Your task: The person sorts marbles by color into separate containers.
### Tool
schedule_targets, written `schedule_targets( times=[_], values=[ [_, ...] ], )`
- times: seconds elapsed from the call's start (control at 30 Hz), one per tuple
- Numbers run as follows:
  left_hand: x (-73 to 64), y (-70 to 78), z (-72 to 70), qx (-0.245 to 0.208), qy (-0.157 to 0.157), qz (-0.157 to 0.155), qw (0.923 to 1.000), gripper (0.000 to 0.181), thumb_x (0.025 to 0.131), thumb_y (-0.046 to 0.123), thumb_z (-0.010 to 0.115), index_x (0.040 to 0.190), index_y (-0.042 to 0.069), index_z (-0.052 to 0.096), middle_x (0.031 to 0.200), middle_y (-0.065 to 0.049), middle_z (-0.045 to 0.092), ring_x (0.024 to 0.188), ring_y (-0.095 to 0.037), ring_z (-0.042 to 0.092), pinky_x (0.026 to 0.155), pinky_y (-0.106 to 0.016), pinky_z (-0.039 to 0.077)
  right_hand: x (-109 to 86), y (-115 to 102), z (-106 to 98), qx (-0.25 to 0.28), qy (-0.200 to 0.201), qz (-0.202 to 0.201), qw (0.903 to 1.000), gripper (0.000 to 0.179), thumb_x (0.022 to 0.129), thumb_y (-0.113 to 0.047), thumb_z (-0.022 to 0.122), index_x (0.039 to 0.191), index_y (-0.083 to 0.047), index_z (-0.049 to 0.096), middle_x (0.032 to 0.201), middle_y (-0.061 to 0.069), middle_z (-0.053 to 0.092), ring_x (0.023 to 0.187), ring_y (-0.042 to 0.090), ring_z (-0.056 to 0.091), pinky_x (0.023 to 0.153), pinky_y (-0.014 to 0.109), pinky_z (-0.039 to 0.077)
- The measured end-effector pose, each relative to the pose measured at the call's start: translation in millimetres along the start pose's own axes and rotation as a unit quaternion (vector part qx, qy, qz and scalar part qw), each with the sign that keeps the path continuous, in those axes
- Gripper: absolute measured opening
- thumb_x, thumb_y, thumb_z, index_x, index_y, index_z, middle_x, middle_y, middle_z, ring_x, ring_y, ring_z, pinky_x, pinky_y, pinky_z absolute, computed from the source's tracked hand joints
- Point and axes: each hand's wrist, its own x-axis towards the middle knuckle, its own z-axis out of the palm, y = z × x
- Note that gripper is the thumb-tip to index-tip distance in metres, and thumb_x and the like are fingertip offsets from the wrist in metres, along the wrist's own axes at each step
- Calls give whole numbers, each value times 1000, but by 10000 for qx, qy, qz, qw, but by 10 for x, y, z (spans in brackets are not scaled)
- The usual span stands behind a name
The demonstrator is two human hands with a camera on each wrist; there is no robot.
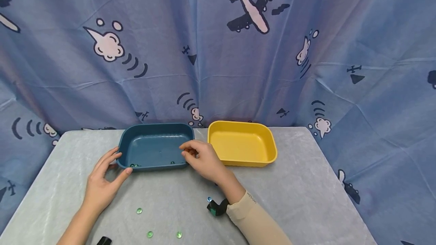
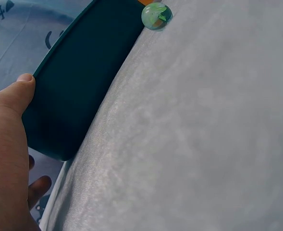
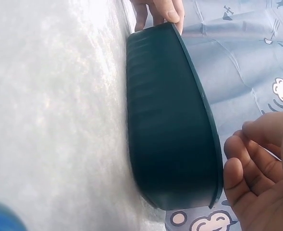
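Note:
At the left end of the dark blue plastic bin, my left hand grips the corner. Its thumb lies at the front rim and the other fingers bend round the left side. My right hand hovers over the bin's right end with loosely bent fingers, thumb and index tips apart, and nothing visible between them. Inside the bin, green glass marbles lie by the front left wall, and another small marble is near the front right.
Right of the blue bin stands a yellow bin. Green marbles lie on the grey cloth-covered table in front. A blue marble sits beside the black wrist strap. Behind the table hangs a blue printed curtain.

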Motion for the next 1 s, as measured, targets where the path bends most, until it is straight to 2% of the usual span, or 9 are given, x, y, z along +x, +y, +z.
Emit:
schedule_targets(
  times=[0.3,0.63,0.87,1.0],
  values=[
    [28,33,-3,-44,-22,33,10000,65,84,-7,90,144,-2,66,161,-18,54,139,7,49,101,-7,44,-5,-24,-21,33,-21,60,10000,16,108,-11,70,123,-11,78,104,-7,71,88,10,63,77,26,61],
    [49,41,-2,-85,-31,71,9999,66,84,-8,90,144,-3,66,162,-17,54,138,7,50,101,-8,45,-2,-55,-30,-59,-14,-96,9999,16,108,-9,71,122,-7,78,105,-4,73,89,9,64,78,26,60],
    [-5,26,-23,-173,-1,-22,9998,66,84,-9,90,145,-2,66,161,-17,54,138,6,51,101,-8,46,-56,-110,21,66,-214,-148,9996,18,107,-8,70,124,-8,77,106,-4,73,88,8,63,77,24,59],
    [-15,25,10,-196,-20,3,9998,66,84,-9,90,145,-1,66,161,-18,54,138,5,51,101,-8,46,-110,-164,12,68,-420,-181,9989,19,108,-10,70,126,-9,77,107,-6,72,89,6,62,76,23,59]
  ],
)
